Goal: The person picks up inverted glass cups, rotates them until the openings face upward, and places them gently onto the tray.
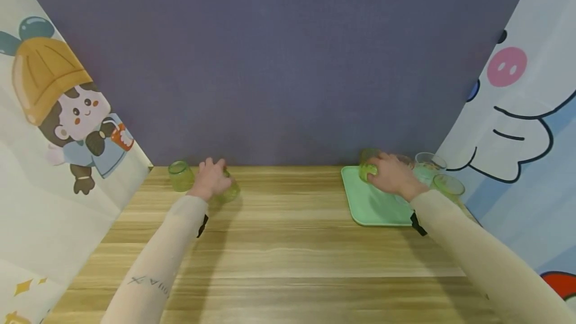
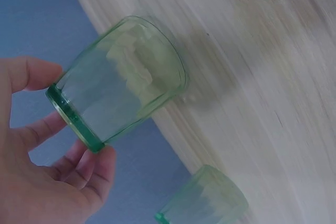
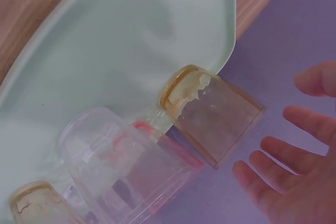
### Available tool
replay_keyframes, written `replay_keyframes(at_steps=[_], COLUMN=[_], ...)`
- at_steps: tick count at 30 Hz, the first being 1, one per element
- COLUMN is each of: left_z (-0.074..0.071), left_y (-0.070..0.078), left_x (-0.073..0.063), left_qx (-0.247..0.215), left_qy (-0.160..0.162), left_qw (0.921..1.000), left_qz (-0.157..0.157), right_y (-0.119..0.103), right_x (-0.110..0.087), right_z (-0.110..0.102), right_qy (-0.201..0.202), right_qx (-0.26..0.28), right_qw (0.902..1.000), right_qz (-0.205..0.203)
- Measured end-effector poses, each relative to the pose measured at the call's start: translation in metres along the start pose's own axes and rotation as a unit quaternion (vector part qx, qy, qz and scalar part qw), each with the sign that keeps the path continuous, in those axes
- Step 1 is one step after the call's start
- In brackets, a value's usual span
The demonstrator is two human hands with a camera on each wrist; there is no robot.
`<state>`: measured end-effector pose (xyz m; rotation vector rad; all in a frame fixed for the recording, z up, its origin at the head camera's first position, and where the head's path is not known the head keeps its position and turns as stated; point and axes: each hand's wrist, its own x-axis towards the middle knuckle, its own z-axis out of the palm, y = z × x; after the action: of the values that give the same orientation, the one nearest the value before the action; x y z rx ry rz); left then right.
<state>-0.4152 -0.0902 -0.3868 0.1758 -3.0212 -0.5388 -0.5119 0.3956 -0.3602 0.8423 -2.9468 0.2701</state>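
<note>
My left hand (image 1: pixel 210 179) grips a green-tinted clear glass (image 2: pixel 123 85) by its thick base, thumb on one side and fingertips on the other. That glass is upside down, its rim at the wooden table. Beside it stands a second green-tinted glass (image 1: pixel 181 178). On the right, my right hand (image 1: pixel 392 176) is over a light green tray (image 1: pixel 375 214), its fingers spread near the top of a yellowish glass (image 3: pixel 212 114). In the right wrist view a gap shows between the fingertips (image 3: pixel 244 171) and this glass, which stands upright on the tray.
Alongside on the tray are a clear cup (image 3: pixel 100 150), a pink-red cup (image 3: pixel 176 148) and another yellowish glass (image 3: pixel 39 200). A dark panel (image 1: pixel 288 64) rises behind the table (image 1: pixel 288 249). Cartoon-printed walls (image 1: pixel 531 164) flank both sides.
</note>
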Motion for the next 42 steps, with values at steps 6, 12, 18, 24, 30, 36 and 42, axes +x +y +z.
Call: replay_keyframes(at_steps=[6, 12, 18, 24, 30, 36, 42], left_z=[-0.002, -0.001, -0.001, -0.001, -0.001, -0.002, 0.001], left_y=[0.005, 0.008, 0.009, 0.015, 0.023, 0.029, 0.031], left_x=[-0.004, -0.007, -0.014, -0.02, -0.026, -0.032, -0.036], left_qx=[-0.017, -0.043, -0.077, -0.105, -0.133, -0.163, -0.183], left_qy=[-0.01, -0.008, -0.02, -0.017, -0.019, -0.019, -0.015], left_qw=[0.9998, 0.9989, 0.9967, 0.994, 0.9903, 0.9857, 0.9824], left_qz=[0.007, 0.013, 0.017, 0.028, 0.035, 0.037, 0.032], right_y=[-0.006, -0.007, -0.011, -0.015, -0.02, -0.031, -0.038], right_x=[-0.006, -0.011, -0.02, -0.026, -0.03, -0.034, -0.039], right_z=[0.002, 0.006, 0.009, 0.013, 0.015, 0.017, 0.021], right_qy=[0.005, 0.009, 0.019, 0.02, 0.026, 0.037, 0.046], right_qx=[0.005, 0.007, 0.014, 0.032, 0.055, 0.082, 0.126], right_qw=[0.9998, 0.9997, 0.9991, 0.9987, 0.9974, 0.9946, 0.9893], right_qz=[-0.017, -0.02, -0.034, -0.035, -0.038, -0.051, -0.058])
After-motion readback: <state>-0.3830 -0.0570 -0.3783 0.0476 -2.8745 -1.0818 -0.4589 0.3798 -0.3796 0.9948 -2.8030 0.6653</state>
